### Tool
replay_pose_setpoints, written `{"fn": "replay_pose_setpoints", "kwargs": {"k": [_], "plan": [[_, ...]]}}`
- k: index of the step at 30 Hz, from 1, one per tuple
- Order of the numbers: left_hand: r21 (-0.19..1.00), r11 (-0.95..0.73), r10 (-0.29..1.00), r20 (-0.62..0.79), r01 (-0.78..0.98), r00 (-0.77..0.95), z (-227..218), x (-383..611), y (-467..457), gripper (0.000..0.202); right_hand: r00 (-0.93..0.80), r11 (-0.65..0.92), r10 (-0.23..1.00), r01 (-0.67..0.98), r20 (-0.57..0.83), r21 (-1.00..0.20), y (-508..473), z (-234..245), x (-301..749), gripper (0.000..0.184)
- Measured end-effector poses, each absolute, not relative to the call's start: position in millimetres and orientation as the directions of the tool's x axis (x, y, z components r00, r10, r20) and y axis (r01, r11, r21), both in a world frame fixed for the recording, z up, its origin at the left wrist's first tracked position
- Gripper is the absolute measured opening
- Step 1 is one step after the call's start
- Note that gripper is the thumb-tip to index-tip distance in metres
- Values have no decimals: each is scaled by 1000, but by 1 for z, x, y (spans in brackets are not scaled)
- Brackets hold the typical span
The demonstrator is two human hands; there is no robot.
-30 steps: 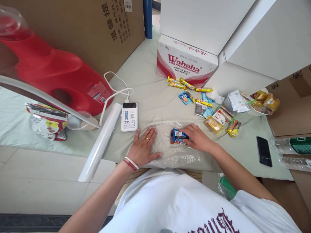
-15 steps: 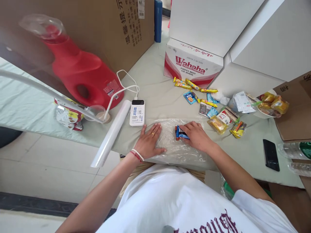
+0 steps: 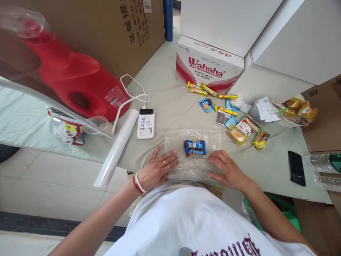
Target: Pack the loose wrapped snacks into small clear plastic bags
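Note:
A small stack of snack packets point(image 3: 195, 147), blue over reddish-brown, lies on a sheet of clear plastic film point(image 3: 176, 140) in front of me. My left hand point(image 3: 160, 167) is at the left edge of the film, fingers spread, with a ring and bracelets on it. At the film's right side my right hand point(image 3: 226, 169) is open with its fingers bent, apart from the packets. Whether the fingertips touch the film I cannot tell. Neither hand holds a packet.
A roll of plastic film point(image 3: 117, 149) and a white power bank point(image 3: 146, 124) lie left. A red jug point(image 3: 87, 81) stands behind them. Yellow snack sticks point(image 3: 198, 91) lie before the Wahaha box point(image 3: 207, 65). Wrapped bread point(image 3: 237, 135), a phone point(image 3: 296, 169) and bottles point(image 3: 319, 163) are right.
My right hand has let go of the blue packet and drawn back to the right and toward me. My left hand has moved slightly toward me, and the camera view has shifted.

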State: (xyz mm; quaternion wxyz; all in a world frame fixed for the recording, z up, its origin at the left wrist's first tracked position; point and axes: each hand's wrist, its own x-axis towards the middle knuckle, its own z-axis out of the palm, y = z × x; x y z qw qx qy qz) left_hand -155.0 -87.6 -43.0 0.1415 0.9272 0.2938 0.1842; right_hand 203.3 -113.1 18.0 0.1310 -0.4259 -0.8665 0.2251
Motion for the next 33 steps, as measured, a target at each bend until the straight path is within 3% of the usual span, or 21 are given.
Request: {"fn": "replay_pose_setpoints", "kwargs": {"k": [2, 5, 8, 13, 16, 19, 21, 24, 26, 29, 33], "plan": [[472, -758, 560, 118, 450, 820, -41, -160, -87, 63, -586, 499, 810, 692, -2, -522, -134, -3, 211, 42], [531, -706, 552, -3, 469, 834, -43, -166, -83, 69, -502, 415, 865, 713, 1, -565, -147, -30, 214, 24], [581, -646, 602, -11, 495, 799, -45, -167, -75, 32, -440, 348, 898, 670, 27, -655, -139, -30, 212, 25], [700, -426, 803, 1, 574, 595, -40, -156, -53, 39, -432, 299, 902, 578, 26, -759, -95, 6, 215, 27], [692, -277, 915, -22, 666, 403, -37, -141, -38, 43, -367, 230, 930, 610, -13, -758, -63, 13, 218, 31], [647, -130, 979, -37, 751, 201, -38, -123, -26, 41, -236, 48, 952, 745, -196, -665, -35, 4, 219, 36], [610, -31, 997, -40, 792, 71, -40, -112, -20, 38, -163, -36, 930, 852, -330, -522, -23, 1, 219, 33], [598, 89, 996, -50, 797, -75, -43, -102, -13, 36, -100, 5, 940, 960, -325, -281, -11, 8, 216, 26], [655, 75, 994, 13, 752, -111, -43, -100, -14, 36, -113, 77, 977, 978, -181, -194, -2, 17, 212, 30], [702, -67, 950, 263, 709, -170, -40, -103, -27, 32, -234, 218, 971, 950, -45, -225, 22, 25, 197, 48], [573, -171, 825, 528, 802, -202, -36, -109, -63, 34, -283, 220, 937, 933, -206, -284, 59, 16, 168, 72]]}}
